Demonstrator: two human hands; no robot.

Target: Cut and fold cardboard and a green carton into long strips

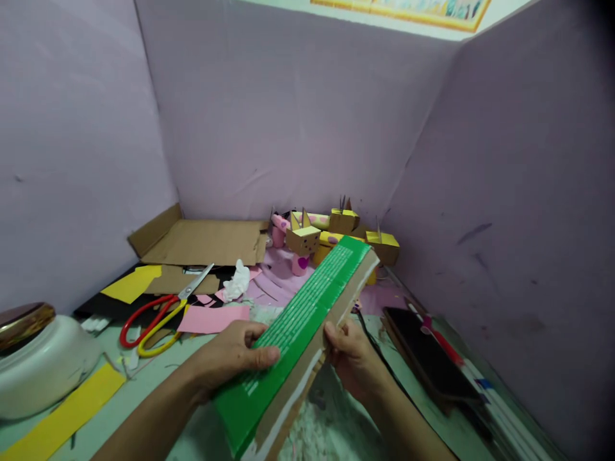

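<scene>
Both hands hold a long flattened carton (307,320), green with white print on top and bare brown card along its right edge. It runs from the lower middle up toward the back right. My left hand (230,355) grips its left side, thumb pressed flat on the green face. My right hand (353,358) pinches the brown right edge with closed fingers. The carton hides part of the table under it.
Red-and-yellow-handled scissors (163,310) lie left, by pink paper (214,318) and a yellow strip (62,419). A white jar (41,365) stands far left. Flat cardboard (206,242) and small cardboard animal figures (302,240) sit at the back. A dark phone (425,358) lies right. Purple walls enclose the table.
</scene>
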